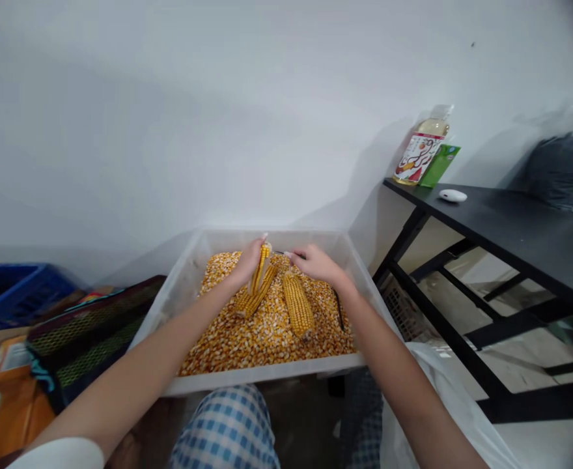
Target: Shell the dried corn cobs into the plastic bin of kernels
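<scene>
A clear plastic tub (185, 281) in front of my knees is full of loose yellow corn kernels (247, 339). My left hand (248, 260) is closed round a partly shelled corn cob (258, 279) that stands tilted in the kernels. A whole cob (297, 305) lies on the kernels just right of it. My right hand (316, 263) is closed on a thin dark pointed tool (282, 253), whose tip sits at the top of the held cob. A second dark tool (338, 309) lies on the kernels by the tub's right wall.
A black table (511, 225) stands to the right with a bottle (420, 151), a green box (439, 165), a white mouse-like object (453, 195) and a grey bundle (562, 170). Left are a blue crate (13, 290) and a mesh bag (86, 332). A white bag (450, 391) is by my right knee.
</scene>
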Available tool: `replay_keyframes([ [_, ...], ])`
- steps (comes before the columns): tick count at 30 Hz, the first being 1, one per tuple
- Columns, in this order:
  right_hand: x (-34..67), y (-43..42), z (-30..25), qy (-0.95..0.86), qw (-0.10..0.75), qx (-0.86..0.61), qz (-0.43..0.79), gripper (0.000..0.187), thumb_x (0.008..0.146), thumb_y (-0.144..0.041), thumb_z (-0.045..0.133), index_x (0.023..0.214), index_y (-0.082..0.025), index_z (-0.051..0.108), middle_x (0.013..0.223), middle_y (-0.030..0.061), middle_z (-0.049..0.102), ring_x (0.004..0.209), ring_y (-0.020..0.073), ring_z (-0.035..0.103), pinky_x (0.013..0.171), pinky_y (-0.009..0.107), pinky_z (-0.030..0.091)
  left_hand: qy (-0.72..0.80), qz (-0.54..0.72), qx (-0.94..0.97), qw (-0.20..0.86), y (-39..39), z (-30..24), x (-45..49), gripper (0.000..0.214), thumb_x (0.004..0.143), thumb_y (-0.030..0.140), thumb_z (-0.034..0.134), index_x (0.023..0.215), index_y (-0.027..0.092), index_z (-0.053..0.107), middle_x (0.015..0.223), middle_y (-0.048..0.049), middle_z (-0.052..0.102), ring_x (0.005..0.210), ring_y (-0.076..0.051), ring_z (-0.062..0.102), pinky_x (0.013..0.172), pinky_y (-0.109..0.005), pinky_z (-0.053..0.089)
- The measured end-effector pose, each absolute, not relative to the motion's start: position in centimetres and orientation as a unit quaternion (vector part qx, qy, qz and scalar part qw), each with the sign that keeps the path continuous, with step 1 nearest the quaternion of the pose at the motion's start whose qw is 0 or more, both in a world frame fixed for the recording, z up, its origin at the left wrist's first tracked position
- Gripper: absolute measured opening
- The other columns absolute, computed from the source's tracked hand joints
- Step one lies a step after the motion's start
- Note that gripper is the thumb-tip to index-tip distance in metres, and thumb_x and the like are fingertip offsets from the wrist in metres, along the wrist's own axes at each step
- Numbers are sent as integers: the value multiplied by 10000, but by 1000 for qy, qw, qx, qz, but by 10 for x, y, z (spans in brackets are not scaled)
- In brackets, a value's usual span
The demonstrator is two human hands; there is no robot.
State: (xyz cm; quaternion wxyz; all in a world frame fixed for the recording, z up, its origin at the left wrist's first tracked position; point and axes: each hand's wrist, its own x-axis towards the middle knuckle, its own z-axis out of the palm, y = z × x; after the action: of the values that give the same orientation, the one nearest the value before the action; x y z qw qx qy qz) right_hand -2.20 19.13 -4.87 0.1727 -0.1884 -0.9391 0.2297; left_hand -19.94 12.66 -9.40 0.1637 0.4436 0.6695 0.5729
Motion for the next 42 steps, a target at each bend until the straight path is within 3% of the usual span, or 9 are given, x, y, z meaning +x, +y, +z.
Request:
replay_keyframes([
  [13,-32,176,-52,-942,173,-215,192,353,887,-294,368,729,-119,631,648,36,606,579,110,462,543,218,265,674,548,475,140,128,-100,-200,372,823,459,332,658,170,498,670,-23,558,731,-181,495,730,-309,403],
  [19,-27,176,-47,-945,158,-212,192,337,855,-266,383,659,-112,610,574,20,551,525,95,419,518,225,250,656,540,515,111,125,-98,-186,376,851,442,313,634,171,456,634,-11,502,672,-152,450,659,-273,374],
  [24,-7,190,-28,-946,57,-167,272,344,847,-294,402,649,-106,611,471,-29,443,441,68,346,472,215,239,637,517,562,110,121,-102,-170,370,858,429,328,611,173,431,572,21,410,595,-125,399,583,-250,316],
  [28,6,201,-20,-940,-20,-149,305,325,836,-302,433,671,-104,632,403,-63,345,402,58,279,454,210,228,617,468,624,100,117,-104,-160,339,853,390,349,616,171,454,571,17,426,569,-123,391,571,-251,298],
  [35,-24,190,-58,-946,-129,-91,281,188,715,-122,499,683,-111,684,562,-8,575,502,81,436,519,201,315,626,394,671,47,114,-92,-158,296,813,372,405,587,184,438,565,4,429,571,-137,392,575,-265,281],
  [38,-31,187,-66,-952,-108,-114,263,212,751,-176,491,715,-115,691,531,-13,546,494,86,428,507,205,297,640,453,618,66,115,-82,-167,344,840,422,345,605,185,429,560,14,412,580,-134,391,586,-262,299],
  [42,-24,193,-61,-946,-15,-159,282,347,833,-358,439,712,-110,649,500,-32,452,488,85,386,501,209,269,642,537,537,104,116,-83,-189,373,827,447,331,569,188,402,543,15,408,593,-140,399,600,-264,328],
])
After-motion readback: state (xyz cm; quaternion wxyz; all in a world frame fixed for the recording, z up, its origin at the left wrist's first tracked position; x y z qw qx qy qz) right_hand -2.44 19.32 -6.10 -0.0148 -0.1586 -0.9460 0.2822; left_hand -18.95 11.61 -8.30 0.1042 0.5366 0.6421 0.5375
